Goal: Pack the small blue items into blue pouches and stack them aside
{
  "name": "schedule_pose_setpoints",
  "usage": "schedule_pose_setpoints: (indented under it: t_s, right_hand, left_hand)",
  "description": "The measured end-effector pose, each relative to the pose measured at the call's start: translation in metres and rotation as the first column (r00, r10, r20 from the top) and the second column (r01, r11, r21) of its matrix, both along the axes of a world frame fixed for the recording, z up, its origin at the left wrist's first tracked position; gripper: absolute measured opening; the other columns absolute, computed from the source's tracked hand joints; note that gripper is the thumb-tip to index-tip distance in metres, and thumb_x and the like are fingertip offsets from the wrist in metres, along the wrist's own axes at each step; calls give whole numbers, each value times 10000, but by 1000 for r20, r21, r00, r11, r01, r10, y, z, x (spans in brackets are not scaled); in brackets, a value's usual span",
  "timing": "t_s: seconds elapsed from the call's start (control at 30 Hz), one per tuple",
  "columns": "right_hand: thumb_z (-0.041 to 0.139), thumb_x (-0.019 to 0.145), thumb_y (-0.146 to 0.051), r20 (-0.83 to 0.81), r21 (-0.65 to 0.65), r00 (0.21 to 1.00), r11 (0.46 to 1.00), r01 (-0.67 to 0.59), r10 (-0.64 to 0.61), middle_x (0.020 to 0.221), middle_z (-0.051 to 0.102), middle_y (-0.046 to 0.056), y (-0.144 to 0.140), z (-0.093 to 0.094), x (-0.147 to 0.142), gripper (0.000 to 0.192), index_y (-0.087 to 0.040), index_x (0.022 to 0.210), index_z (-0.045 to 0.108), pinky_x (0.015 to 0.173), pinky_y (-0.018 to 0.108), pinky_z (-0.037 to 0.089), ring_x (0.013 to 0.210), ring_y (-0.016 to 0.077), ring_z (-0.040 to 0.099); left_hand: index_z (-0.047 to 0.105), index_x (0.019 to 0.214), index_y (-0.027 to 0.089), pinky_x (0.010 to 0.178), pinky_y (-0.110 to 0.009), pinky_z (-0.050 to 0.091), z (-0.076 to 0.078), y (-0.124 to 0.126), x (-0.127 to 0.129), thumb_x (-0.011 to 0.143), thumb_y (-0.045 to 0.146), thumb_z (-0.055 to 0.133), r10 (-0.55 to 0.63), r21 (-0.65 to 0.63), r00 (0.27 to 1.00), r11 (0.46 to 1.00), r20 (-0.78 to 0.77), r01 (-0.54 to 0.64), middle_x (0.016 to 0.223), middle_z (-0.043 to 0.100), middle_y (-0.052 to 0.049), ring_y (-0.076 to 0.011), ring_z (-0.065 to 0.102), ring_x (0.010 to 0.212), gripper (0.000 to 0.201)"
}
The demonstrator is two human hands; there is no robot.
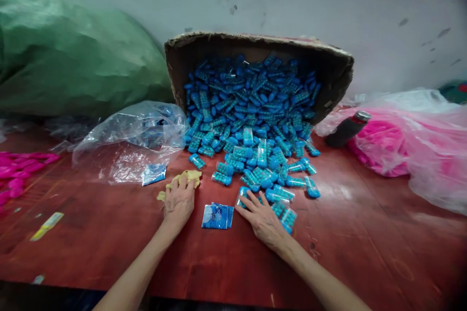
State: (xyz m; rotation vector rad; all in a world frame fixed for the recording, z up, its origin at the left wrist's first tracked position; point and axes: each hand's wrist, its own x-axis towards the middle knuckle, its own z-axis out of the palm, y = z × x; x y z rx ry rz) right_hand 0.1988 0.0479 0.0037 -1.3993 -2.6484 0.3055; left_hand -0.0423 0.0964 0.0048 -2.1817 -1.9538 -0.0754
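Both hands lay flat, fingers spread: left hand (178, 202) on a yellow cloth (183, 179), right hand (263, 219) touching small blue cases (280, 206) on the red counter (109, 233). Between them lay flat blue packets (217, 216). Cases looked light, rigid, probably slippery; best pinched across the long sides, many more spilling from the tipped cardboard box (339, 68) behind.

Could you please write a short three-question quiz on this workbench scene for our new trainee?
1. True or false: the cardboard box lies tipped on its side, with blue capsule-shaped items spilling onto the red table.
2. What does the left hand rest on? A) a yellow cloth B) the dark bottle C) the green sack
3. Fill in: between the hands lies a small stack of blue ____.

Key
1. True.
2. A: the yellow cloth; the dark bottle and green sack lie far off.
3. Packets; the right hand lies flat at the edge of the spilled pile.
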Motion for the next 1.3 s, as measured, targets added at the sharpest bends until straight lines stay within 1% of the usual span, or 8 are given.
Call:
schedule_pose_setpoints:
  t_s: [0.2, 0.37, 0.5, 0.6, 0.77, 0.93, 1.1, 1.3]
  right_hand:
    - [450, 838, -408, -149, -26, 987, 998, 65, -68, 1357, 377, 100, -25, -3, -65, 508, -203, 1294, 357, 989, 609, 146, 1269, 332, 229]
    - [439, 815, -499, -208, -93, 976, 992, -90, 69, 1390, 324, 71, -37, -15, -80, 524, -278, 1283, 358, 973, 646, 108, 1289, 333, 173]
    - [392, 871, -384, -260, -9, 961, 995, -95, 90, 1397, 308, 46, 0, 3, -93, 430, -294, 1289, 346, 1019, 543, 140, 1307, 261, 148]
    - [417, 864, -348, -253, 27, 968, 1000, 13, -6, 1412, 255, 115, 47, 13, -128, 513, -189, 1332, 278, 1015, 503, 185, 1298, 271, 163]
    - [403, 869, -350, -189, -27, 981, 998, -59, 53, 1369, 349, 104, 92, 4, -169, 477, -165, 1302, 330, 1003, 490, 213, 1264, 252, 245]
    - [418, 865, -362, -134, -48, 983, 990, -134, 127, 1377, 343, 78, 68, -2, -119, 451, -208, 1286, 368, 993, 520, 214, 1282, 270, 216]
    - [442, 862, -316, -8, 97, 1000, 995, -27, 28, 1333, 407, 112, 24, -14, -49, 397, -213, 1246, 439, 980, 570, 174, 1264, 302, 260]
    - [502, 832, -250, -69, 216, 988, 965, 151, -139, 1239, 507, 104, -16, -7, -52, 307, -250, 1135, 550, 946, 536, 235, 1179, 308, 373]
  left_hand:
    - [546, 1033, 164, 755, -432, 376, 1, 5, 4, 856, 240, 235, 88, 34, 995, 995, 47, -89, 1076, 541, -156, -289, 461, 974, 366]
    - [501, 1146, 174, 838, -424, 366, -7, 0, -11, 848, 290, 289, -29, 82, 984, 996, 178, 14, 1194, 512, -141, -286, 424, 1095, 384]
    - [403, 1255, 125, 919, -435, 325, -16, -4, -35, 839, 313, 311, -49, 167, 956, 986, 291, -1, 1301, 436, -162, -289, 325, 1217, 466]
    - [397, 1258, 93, 915, -463, 332, -24, -3, -50, 834, 307, 307, 24, 96, 940, 994, 339, -60, 1307, 423, -194, -299, 326, 1225, 484]
    - [369, 1285, 107, 964, -484, 274, -40, -2, -59, 814, 197, 288, 15, -5, 946, 1000, 323, -14, 1326, 420, -163, -282, 317, 1239, 486]
    - [376, 1277, 85, 944, -497, 297, -40, -14, -54, 826, 253, 303, 67, 62, 923, 993, 378, -97, 1309, 428, -194, -314, 331, 1224, 487]
    - [430, 1231, 102, 959, -481, 291, -32, -53, -34, 832, 257, 326, 41, 159, 888, 979, 457, -128, 1300, 438, -183, -292, 290, 1254, 441]
    - [484, 1207, 154, 932, -508, 308, -42, -108, -4, 816, 273, 388, -33, 64, 936, 998, 350, 11, 1289, 466, -160, -324, 305, 1242, 420]
